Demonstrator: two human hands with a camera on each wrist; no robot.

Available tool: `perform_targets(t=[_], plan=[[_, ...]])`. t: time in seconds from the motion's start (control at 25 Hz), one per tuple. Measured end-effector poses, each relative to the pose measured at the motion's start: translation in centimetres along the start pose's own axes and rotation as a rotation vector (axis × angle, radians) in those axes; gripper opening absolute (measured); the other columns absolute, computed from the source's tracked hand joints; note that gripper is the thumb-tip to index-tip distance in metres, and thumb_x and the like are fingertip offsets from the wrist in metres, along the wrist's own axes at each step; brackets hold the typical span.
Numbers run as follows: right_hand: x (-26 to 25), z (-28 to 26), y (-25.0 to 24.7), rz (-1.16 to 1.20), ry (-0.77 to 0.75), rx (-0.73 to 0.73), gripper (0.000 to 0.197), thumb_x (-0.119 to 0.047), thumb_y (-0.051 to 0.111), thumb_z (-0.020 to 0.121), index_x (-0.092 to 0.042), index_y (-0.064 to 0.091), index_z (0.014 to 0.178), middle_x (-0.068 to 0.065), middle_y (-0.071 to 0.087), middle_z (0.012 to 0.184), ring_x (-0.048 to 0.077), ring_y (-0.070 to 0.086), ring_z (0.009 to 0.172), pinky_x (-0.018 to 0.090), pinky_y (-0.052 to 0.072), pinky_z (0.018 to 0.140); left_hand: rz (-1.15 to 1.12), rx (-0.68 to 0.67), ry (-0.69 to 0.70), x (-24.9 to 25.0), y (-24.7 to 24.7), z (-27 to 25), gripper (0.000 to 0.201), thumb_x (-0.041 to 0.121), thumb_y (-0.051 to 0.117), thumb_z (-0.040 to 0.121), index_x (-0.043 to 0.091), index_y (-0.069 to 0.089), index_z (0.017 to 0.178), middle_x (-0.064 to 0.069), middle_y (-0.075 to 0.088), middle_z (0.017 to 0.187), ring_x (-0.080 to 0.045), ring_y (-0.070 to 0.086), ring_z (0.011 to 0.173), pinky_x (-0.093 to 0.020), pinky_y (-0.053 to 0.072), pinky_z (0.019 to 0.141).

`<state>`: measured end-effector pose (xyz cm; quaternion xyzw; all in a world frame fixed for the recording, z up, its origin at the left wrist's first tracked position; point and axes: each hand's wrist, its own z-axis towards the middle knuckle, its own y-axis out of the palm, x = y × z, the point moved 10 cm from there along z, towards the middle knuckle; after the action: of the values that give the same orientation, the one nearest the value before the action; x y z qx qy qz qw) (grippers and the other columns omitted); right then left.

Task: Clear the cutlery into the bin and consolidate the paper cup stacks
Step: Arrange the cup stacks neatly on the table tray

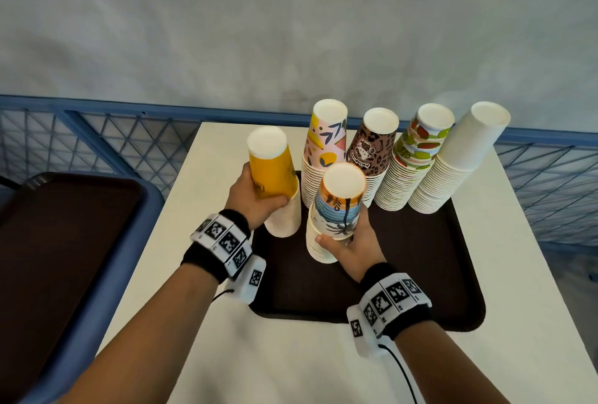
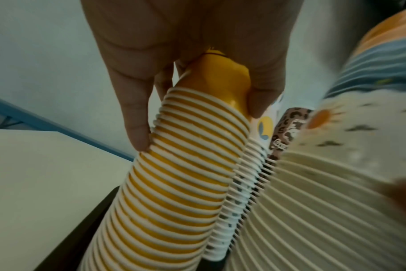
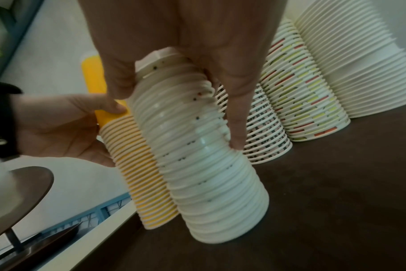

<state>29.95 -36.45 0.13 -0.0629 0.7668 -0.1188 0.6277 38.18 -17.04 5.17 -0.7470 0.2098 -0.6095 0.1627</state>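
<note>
Several stacks of upturned paper cups stand on a brown tray (image 1: 420,290). My left hand (image 1: 259,199) grips the yellow cup stack (image 1: 270,173) near its top, at the tray's left edge; the stack leans to the left. In the left wrist view my left hand (image 2: 199,121) wraps the yellow cup stack (image 2: 174,192). My right hand (image 1: 349,241) holds the palm-print cup stack (image 1: 339,206) from the front, right beside the yellow one. The right wrist view shows my right hand (image 3: 177,117) round the palm-print cup stack (image 3: 216,183), whose base is on the tray. No cutlery is in view.
Behind stand a pink patterned stack (image 1: 325,141), a brown leopard stack (image 1: 372,148), a fruit-print stack (image 1: 417,151) and a plain white stack (image 1: 462,157). The tray lies on a white table (image 1: 259,355). A blue bin (image 1: 106,274) is at the left, a blue mesh fence (image 1: 113,141) behind.
</note>
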Motion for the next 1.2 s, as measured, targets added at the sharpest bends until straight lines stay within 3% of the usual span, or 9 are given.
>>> perform_targets(t=[0.08, 0.2, 0.32, 0.52, 0.6, 0.76, 0.84, 0.96, 1.2], plan=[[0.0, 0.0, 0.4, -0.021, -0.015, 0.048, 0.097, -0.032, 0.074, 0.067, -0.022, 0.014, 0.143, 0.003, 0.036, 0.144, 0.013, 0.036, 0.132, 0.026, 0.033, 0.110, -0.031, -0.047, 0.001, -1.1, -0.1, -2.5, 0.083, 0.011, 0.079, 0.065, 0.015, 0.034, 0.135, -0.007, 0.054, 0.122, -0.023, 0.050, 0.113, -0.028, 0.037, 0.090], [-0.7, -0.2, 1.3, -0.076, -0.034, 0.055, 0.094, -0.020, 0.066, 0.079, -0.014, 0.001, 0.147, 0.010, 0.013, 0.151, -0.002, 0.019, 0.129, 0.000, 0.018, 0.103, -0.049, -0.135, 0.003, -2.6, 0.3, -6.1, 0.101, 0.038, 0.077, 0.042, 0.019, 0.038, 0.132, 0.005, 0.052, 0.112, -0.017, 0.051, 0.107, -0.027, 0.039, 0.088], [-1.2, -1.0, 2.3, -0.107, -0.016, -0.031, 0.089, -0.010, 0.058, 0.086, -0.013, -0.006, 0.147, 0.009, 0.001, 0.156, 0.009, 0.012, 0.140, 0.005, 0.010, 0.101, -0.100, -0.213, -0.011, -3.3, 1.3, -8.5, 0.098, 0.040, 0.076, 0.041, 0.023, 0.038, 0.130, 0.010, 0.053, 0.113, -0.015, 0.050, 0.110, -0.028, 0.042, 0.090], [-1.0, -5.6, 2.4, -0.103, -0.041, -0.135, 0.100, -0.006, 0.073, 0.068, -0.026, 0.012, 0.145, -0.001, 0.018, 0.152, 0.014, 0.019, 0.141, 0.033, 0.024, 0.114, -0.382, -0.293, -0.036, -2.3, 3.1, -11.4, 0.080, -0.001, 0.049, 0.059, 0.026, 0.032, 0.132, 0.011, 0.052, 0.115, -0.018, 0.052, 0.108, -0.049, 0.047, 0.087], [-1.2, -6.7, 2.6, -0.120, -0.070, -0.140, 0.106, -0.021, 0.080, 0.061, -0.031, 0.013, 0.143, -0.004, 0.024, 0.149, 0.011, 0.026, 0.137, 0.032, 0.029, 0.111, -0.510, -0.331, -0.074, -2.3, 4.4, -12.2, 0.066, -0.010, 0.046, 0.073, 0.026, 0.037, 0.129, 0.005, 0.052, 0.123, -0.016, 0.057, 0.107, -0.037, 0.055, 0.083], [-0.5, -6.8, 1.3, -0.067, 0.010, -0.048, 0.101, -0.024, 0.085, 0.055, -0.027, 0.027, 0.137, -0.001, 0.044, 0.136, 0.014, 0.045, 0.123, 0.037, 0.041, 0.105, -0.354, -0.137, -0.075, -1.4, 3.7, -10.4, 0.033, 0.014, 0.042, 0.094, 0.020, 0.044, 0.127, -0.004, 0.053, 0.129, -0.024, 0.054, 0.115, -0.039, 0.050, 0.091], [-0.2, -7.1, 0.1, -0.040, 0.015, 0.004, 0.096, -0.019, 0.084, 0.057, -0.026, 0.030, 0.135, -0.001, 0.047, 0.132, 0.013, 0.047, 0.119, 0.030, 0.043, 0.100, -0.242, -0.003, 0.008, 0.7, 2.2, -8.4, 0.051, 0.026, 0.058, 0.087, 0.020, 0.038, 0.134, 0.000, 0.047, 0.136, -0.018, 0.048, 0.120, -0.040, 0.042, 0.103], [-0.2, -7.1, -0.6, 0.000, 0.014, 0.016, 0.093, -0.013, 0.083, 0.059, -0.027, 0.031, 0.135, -0.003, 0.050, 0.128, 0.011, 0.049, 0.115, 0.023, 0.040, 0.093, -0.132, -0.115, 0.121, 4.4, 4.2, -6.2, 0.082, 0.024, 0.076, 0.072, 0.021, 0.029, 0.139, 0.007, 0.047, 0.128, -0.011, 0.045, 0.115, -0.028, 0.037, 0.099], [-0.3, -4.8, 0.4, -0.059, 0.011, -0.050, 0.096, -0.018, 0.084, 0.057, -0.029, 0.029, 0.136, -0.002, 0.048, 0.132, 0.012, 0.048, 0.119, 0.028, 0.041, 0.097, -0.091, 0.078, 0.086, 2.4, 2.0, -2.7, 0.069, 0.016, 0.079, 0.067, 0.014, 0.044, 0.126, -0.008, 0.058, 0.128, -0.024, 0.054, 0.118, -0.022, 0.038, 0.093]])
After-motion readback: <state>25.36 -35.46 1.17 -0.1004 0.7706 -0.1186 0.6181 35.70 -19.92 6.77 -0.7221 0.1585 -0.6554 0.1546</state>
